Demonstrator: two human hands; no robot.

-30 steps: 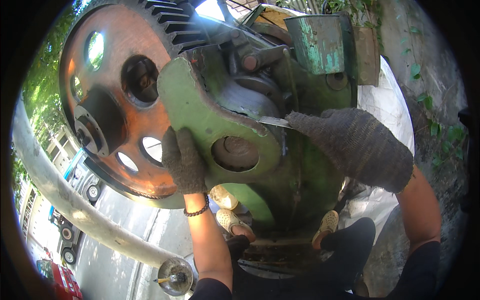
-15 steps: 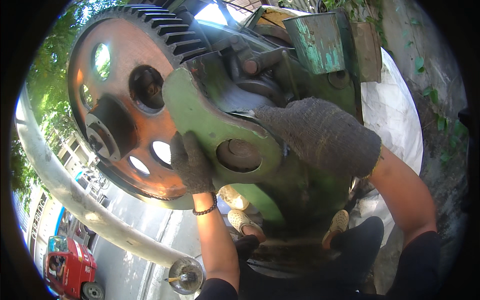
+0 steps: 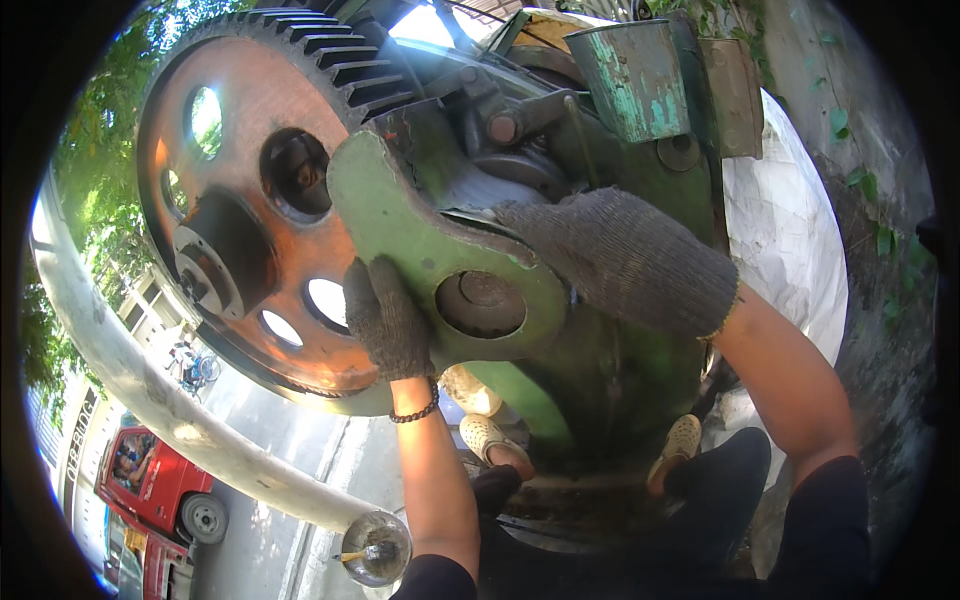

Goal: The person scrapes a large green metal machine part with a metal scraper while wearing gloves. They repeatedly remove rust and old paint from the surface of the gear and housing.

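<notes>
A large green metal machine (image 3: 395,225) fills the middle of the view, with an orange-faced gear wheel (image 3: 265,85) on its left side. My left hand (image 3: 390,325), in a dark knitted glove, lies with its fingers stretched along the green side plate, left of a round hole. Gloved the same way, my right hand (image 3: 630,260) is closed, its fingertips down at the curved upper edge of that plate, beside a pale worn grey surface (image 3: 478,190). Whatever its fingers hold is mostly hidden; only a thin light edge shows by the fingertips.
At the lower left, a metal bowl (image 3: 385,570) holds a brush (image 3: 372,552). A thick pale pipe (image 3: 200,440) curves between me and a street with a red vehicle (image 3: 165,480). A green bucket-like container (image 3: 630,85) sits upper right, near a wall (image 3: 800,60).
My right hand has slid slightly left and up along the plate's edge, staying closed. The left hand keeps its place on the plate. Out on the street, the red vehicle has changed position.
</notes>
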